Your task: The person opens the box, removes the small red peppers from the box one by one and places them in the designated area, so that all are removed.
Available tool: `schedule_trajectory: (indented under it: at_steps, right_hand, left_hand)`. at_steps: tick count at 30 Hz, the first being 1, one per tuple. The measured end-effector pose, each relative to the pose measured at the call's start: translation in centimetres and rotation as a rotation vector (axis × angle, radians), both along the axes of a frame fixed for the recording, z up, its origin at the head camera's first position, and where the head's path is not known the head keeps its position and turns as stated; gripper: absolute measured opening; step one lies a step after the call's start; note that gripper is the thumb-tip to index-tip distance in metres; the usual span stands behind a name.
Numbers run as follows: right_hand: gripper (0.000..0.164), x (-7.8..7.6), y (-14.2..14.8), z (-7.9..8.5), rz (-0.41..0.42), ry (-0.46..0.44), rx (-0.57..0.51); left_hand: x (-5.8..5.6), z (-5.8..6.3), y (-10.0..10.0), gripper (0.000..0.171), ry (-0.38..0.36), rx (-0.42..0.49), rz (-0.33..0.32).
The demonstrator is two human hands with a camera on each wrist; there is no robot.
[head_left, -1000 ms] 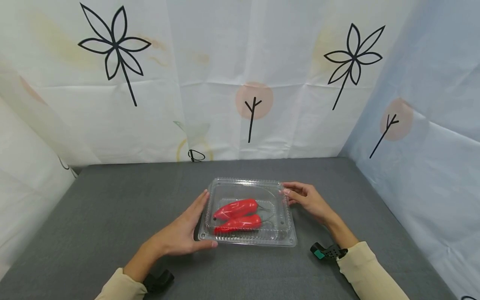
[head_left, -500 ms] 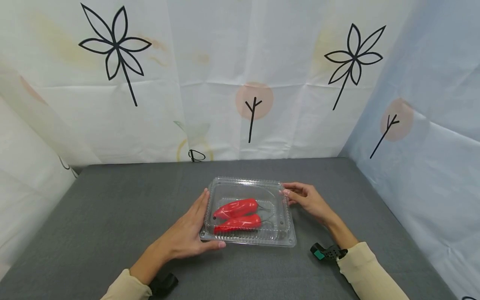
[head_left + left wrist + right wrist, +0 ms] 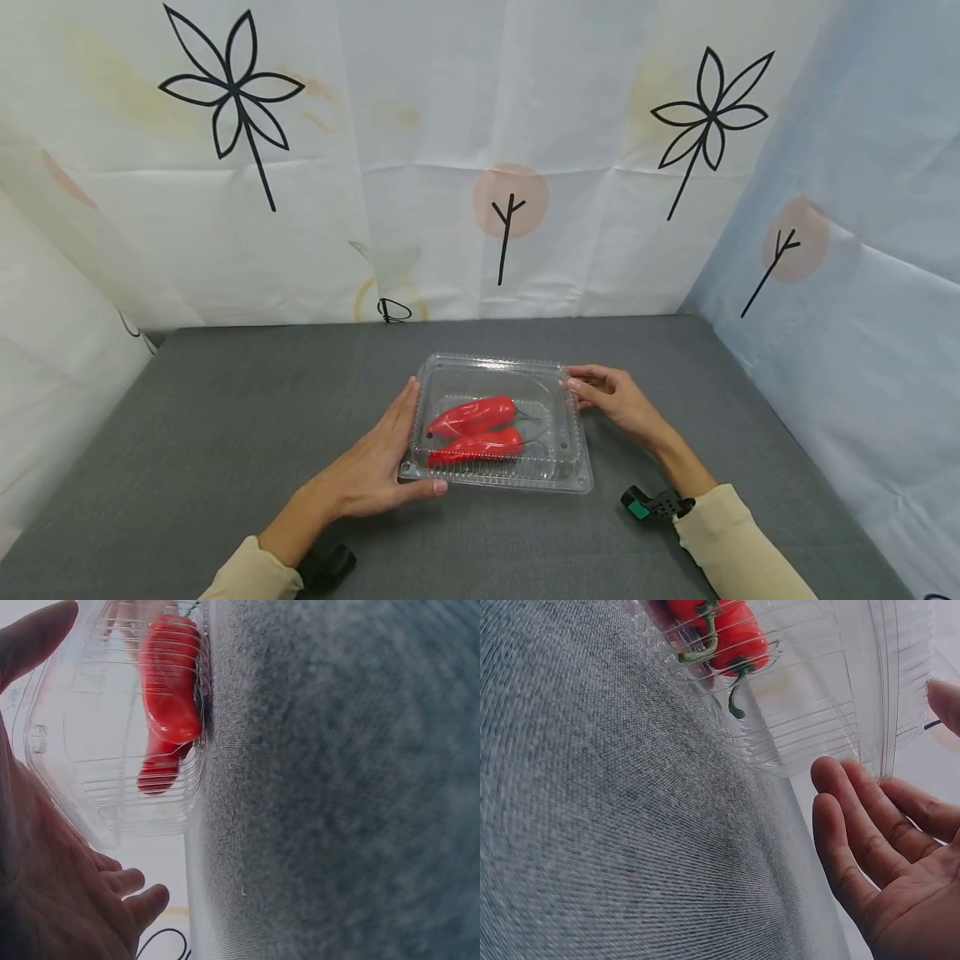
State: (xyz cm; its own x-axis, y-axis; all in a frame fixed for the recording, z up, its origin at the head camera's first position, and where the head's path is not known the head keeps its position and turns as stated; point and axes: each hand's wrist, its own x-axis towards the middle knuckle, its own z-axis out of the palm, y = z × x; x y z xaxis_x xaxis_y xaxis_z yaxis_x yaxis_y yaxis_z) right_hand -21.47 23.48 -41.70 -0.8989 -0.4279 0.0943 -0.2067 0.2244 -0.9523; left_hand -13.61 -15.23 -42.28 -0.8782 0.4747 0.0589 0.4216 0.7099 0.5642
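Observation:
A clear plastic clamshell container [image 3: 547, 475] sits on the grey cloth, lid down, with two red peppers [image 3: 476, 446] inside. Their green stems [image 3: 736, 697] point right. My left hand [image 3: 371, 471] rests against the container's left side, fingers straight along the edge and thumb across the near left corner. In the left wrist view, the left thumb [image 3: 37, 637] lies over the rim, while several fingertips extend past the far corner. My right hand [image 3: 618, 404] touches the far right corner with thumb and fingertips. In the right wrist view, the right fingers [image 3: 862, 847] are lightly bent beside the rim.
A grey cloth-covered tabletop [image 3: 247, 400] spreads around the container. White printed fabric [image 3: 420, 100] hangs behind it, with more fabric on both sides. Dark wrist straps [image 3: 660, 504] show at the sleeves, and a thin cable [image 3: 133, 329] lies at the far left corner.
My left hand has shifted slightly right, closer against the container, its thumb farther along the near edge. The right hand stays at its corner, and the container has barely moved.

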Motion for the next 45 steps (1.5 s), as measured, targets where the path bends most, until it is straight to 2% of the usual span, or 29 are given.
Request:
schedule_trajectory:
  at_steps: [10,23,30,34,39,45]
  right_hand:
    - [0.043,-0.08,-0.03,-0.08,-0.002,-0.003,0.000]
    - [0.042,-0.10,0.03,-0.14,-0.011,0.005,0.020]
    - [0.041,-0.14,0.13,-0.22,-0.009,0.035,0.021]
    - [0.042,-0.19,0.10,-0.23,-0.027,0.011,0.001]
    - [0.041,-0.15,0.13,-0.25,-0.032,-0.026,-0.089]
    - [0.042,-0.10,0.25,-0.48,-0.023,-0.003,-0.056]
  left_hand:
    - [-0.05,0.01,-0.03,0.123,-0.021,0.014,0.004]
    - [-0.10,-0.32,-0.25,0.117,0.014,0.036,-0.020]
    - [-0.19,-0.28,-0.30,0.113,-0.027,0.070,-0.029]
    - [-0.15,-0.17,-0.34,0.110,-0.045,0.084,-0.035]
    - [-0.11,-0.05,-0.32,0.108,-0.061,0.093,-0.029]
    - [-0.15,-0.16,-0.45,0.102,-0.036,0.097,-0.024]
